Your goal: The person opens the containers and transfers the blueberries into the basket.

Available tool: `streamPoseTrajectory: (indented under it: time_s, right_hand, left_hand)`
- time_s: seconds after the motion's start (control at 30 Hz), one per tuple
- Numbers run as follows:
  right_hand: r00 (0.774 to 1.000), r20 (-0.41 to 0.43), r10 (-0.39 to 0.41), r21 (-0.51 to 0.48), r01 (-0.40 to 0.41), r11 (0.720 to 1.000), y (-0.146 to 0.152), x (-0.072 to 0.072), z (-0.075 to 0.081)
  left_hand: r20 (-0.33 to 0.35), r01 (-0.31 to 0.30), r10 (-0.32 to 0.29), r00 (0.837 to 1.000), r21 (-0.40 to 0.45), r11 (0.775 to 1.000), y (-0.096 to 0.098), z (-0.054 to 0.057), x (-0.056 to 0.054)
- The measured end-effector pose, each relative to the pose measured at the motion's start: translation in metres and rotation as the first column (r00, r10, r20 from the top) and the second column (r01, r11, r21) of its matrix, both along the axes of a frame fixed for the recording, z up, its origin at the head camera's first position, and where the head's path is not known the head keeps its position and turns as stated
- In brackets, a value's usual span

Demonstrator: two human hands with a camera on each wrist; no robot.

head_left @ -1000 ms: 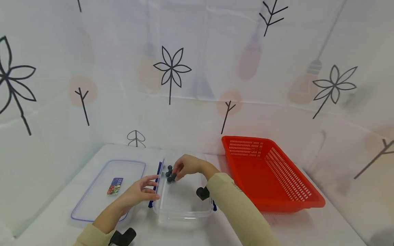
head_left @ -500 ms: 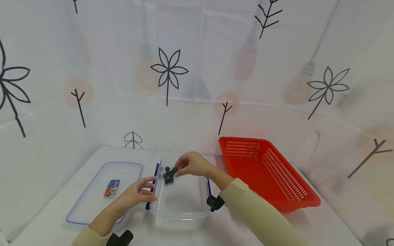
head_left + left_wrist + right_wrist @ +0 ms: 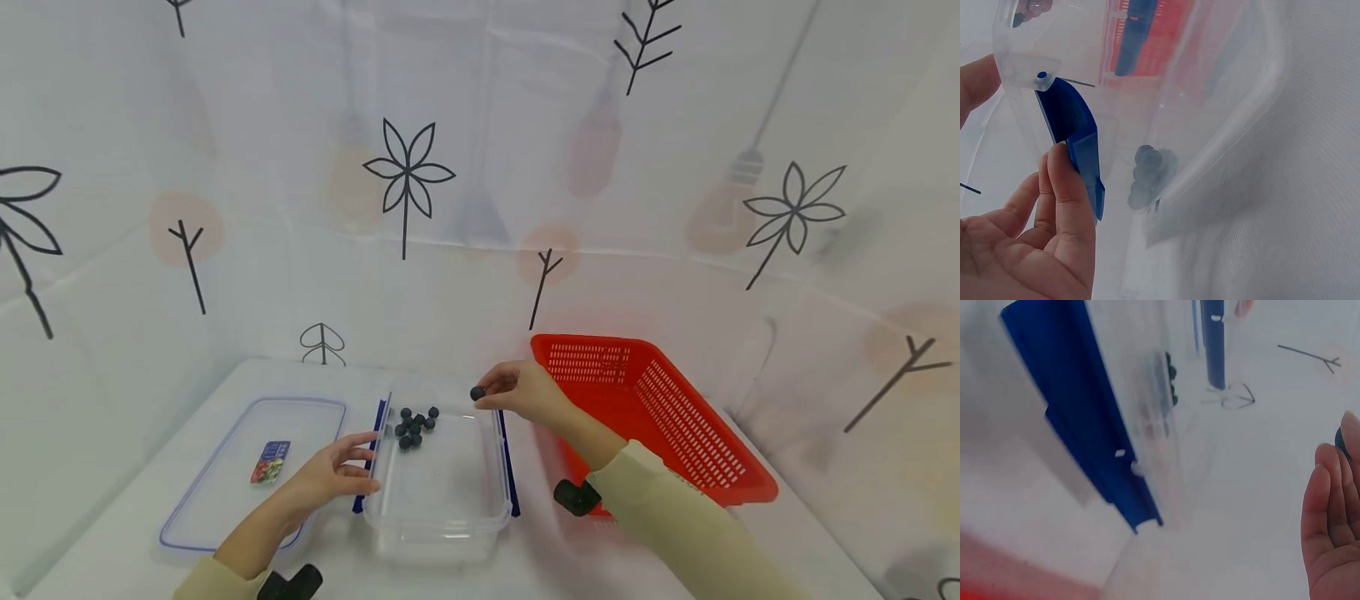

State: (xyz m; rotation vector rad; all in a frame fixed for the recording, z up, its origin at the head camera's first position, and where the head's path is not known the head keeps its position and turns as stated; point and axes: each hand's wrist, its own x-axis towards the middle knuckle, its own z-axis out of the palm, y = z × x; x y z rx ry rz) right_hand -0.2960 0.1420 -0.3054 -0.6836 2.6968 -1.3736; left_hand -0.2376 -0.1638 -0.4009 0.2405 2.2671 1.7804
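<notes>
In the head view a clear plastic container [image 3: 442,492] stands on the table, its blue side latches [image 3: 1085,140] hanging down. Several blueberries [image 3: 408,429] lie in its back left part, and they show through the wall in the left wrist view. My right hand [image 3: 531,392] pinches one blueberry [image 3: 477,392] between thumb and fingertips, above the container's back right corner. In the right wrist view that blueberry is mostly hidden by the fingers. My left hand [image 3: 337,472] rests against the container's left side, with its extended fingers [image 3: 1067,194] touching the latch.
A red perforated basket [image 3: 637,417] stands to the right, behind my right forearm. On the left lies a clear lid with a blue rim [image 3: 207,469], bearing a printed label [image 3: 271,462]. A white patterned sheet [image 3: 465,192] hangs behind the table [image 3: 570,567].
My right hand has lifted one blueberry from the cluster and carried it right and up to the container's back right corner. The left hand has stayed at the container's side.
</notes>
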Motion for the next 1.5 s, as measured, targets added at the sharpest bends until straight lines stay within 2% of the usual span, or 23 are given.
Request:
streamPoseTrajectory:
  time_s: [0.27,0.43,0.67,1.13,1.3,1.5]
  right_hand:
    - [0.993,-0.005,-0.118,-0.036,0.117,0.992,0.035,-0.001,0.007]
    - [0.985,-0.005,-0.175,-0.014,0.175,0.984,0.054,-0.002,0.013]
    - [0.965,0.008,-0.263,0.037,0.262,0.964,0.080,-0.007,0.014]
    - [0.957,0.011,-0.288,0.053,0.287,0.956,0.132,-0.018,0.008]
    - [0.959,-0.011,-0.282,0.051,0.282,0.958,0.152,-0.024,0.003]
    - [0.955,0.013,-0.295,0.066,0.293,0.954,0.172,-0.036,-0.006]
  left_hand:
    - [0.009,-0.023,0.023,1.000,-0.014,1.000,0.001,0.000,0.001]
    - [0.004,-0.008,0.008,1.000,-0.007,1.000,0.000,0.000,0.001]
    - [-0.008,0.021,-0.021,1.000,-0.003,1.000,0.000,-0.001,0.000]
    - [0.006,-0.016,0.016,1.000,-0.011,1.000,0.007,-0.004,-0.003]
    - [0.003,-0.027,0.027,1.000,-0.011,1.000,0.009,-0.005,-0.004]
    - [0.005,-0.027,0.027,1.000,-0.009,1.000,0.010,-0.004,-0.003]
